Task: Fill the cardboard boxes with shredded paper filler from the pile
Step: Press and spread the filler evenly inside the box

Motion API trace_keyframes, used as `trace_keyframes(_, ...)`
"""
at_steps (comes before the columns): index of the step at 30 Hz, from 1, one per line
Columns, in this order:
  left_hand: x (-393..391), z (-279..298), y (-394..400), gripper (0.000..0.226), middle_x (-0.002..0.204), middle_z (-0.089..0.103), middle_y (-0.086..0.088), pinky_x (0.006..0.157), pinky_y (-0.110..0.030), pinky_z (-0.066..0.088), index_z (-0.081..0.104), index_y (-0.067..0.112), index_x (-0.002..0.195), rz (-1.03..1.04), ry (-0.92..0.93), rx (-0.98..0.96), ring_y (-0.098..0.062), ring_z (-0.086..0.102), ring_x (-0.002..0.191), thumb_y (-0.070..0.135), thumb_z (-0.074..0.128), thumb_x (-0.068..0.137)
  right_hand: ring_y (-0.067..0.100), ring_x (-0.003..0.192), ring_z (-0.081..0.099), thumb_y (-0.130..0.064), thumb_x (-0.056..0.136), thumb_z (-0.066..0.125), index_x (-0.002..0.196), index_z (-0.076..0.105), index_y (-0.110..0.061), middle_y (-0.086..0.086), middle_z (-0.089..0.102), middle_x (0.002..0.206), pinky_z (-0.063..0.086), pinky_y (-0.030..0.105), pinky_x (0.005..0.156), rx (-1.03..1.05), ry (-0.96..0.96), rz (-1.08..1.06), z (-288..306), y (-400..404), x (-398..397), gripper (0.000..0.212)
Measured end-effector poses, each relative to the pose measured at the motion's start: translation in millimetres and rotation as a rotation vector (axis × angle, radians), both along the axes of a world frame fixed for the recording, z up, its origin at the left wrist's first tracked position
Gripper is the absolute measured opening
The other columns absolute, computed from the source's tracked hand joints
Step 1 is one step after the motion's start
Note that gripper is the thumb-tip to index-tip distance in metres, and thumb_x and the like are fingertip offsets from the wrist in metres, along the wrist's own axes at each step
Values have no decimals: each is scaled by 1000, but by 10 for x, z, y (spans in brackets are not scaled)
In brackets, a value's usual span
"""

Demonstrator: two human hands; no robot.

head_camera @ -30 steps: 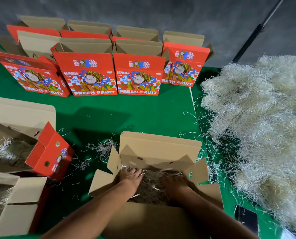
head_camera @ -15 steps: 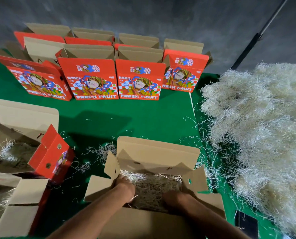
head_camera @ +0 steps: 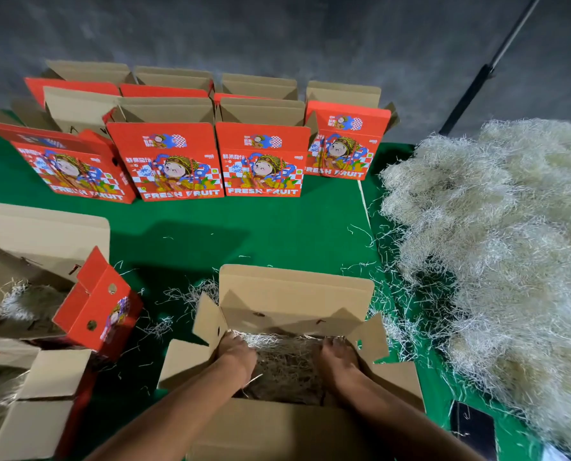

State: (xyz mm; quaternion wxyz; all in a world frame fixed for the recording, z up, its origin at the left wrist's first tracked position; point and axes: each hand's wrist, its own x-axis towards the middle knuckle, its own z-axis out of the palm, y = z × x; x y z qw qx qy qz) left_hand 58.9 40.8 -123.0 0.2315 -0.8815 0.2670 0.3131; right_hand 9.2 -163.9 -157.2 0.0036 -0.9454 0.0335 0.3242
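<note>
The open cardboard box [head_camera: 294, 294] is sitting on the green tabletop [head_camera: 244, 234] right at the near edge, flaps standing out, and I'm looking at both hands down inside it. My left hand [head_camera: 235, 356] is lying on the shredded paper filler [head_camera: 287, 364] at the box's left inner wall, fingers pointing toward the far wall; my right hand [head_camera: 337, 356] is doing the same on the box's right side. I honestly can't tell whether the fingers are curled into the filler or lying flat on it, since the tips are sinking out of sight. The big pile [head_camera: 496, 254] is heaping up just right of the box. Behind the box, a row of red printed boxes [head_camera: 174, 161] is standing upright, and left of it two more opened boxes [head_camera: 44, 261] are holding some filler.
</note>
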Motion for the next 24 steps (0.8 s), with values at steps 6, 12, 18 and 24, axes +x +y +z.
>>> trace_keyframes(6,-21,-75,1,67,160,6,-26,121,-50,7,7,-4,154,40,116,46,-42,6,148,1,40,96,37,139,36,-31,102,44,151,31,-10,19,32,154,31,51,114,32,52,28,-130,-143,-20,55)
trace_keyframes(12,68,68,-87,32,122,65,-9,100,-40,43,64,16,120,96,17,-293,-28,60,114,19,58,88,0,111,57,-80,82,50,118,64,-38,-32,62,114,39,34,105,409,-349,-47,-32,-245,-186,57)
trace_keyframes(18,-7,-77,-41,60,136,51,-14,104,-40,36,46,7,141,473,411,-309,-23,45,109,49,43,97,35,132,48,-42,96,58,142,49,-9,18,48,146,36,42,112,273,337,-102,279,132,62,58)
trace_keyframes(24,-116,-50,2,37,143,49,-21,107,-42,39,48,-4,138,321,405,-72,-37,49,128,9,40,104,35,133,46,-40,96,58,143,50,-11,15,48,147,36,50,113,140,407,-53,197,120,-24,56)
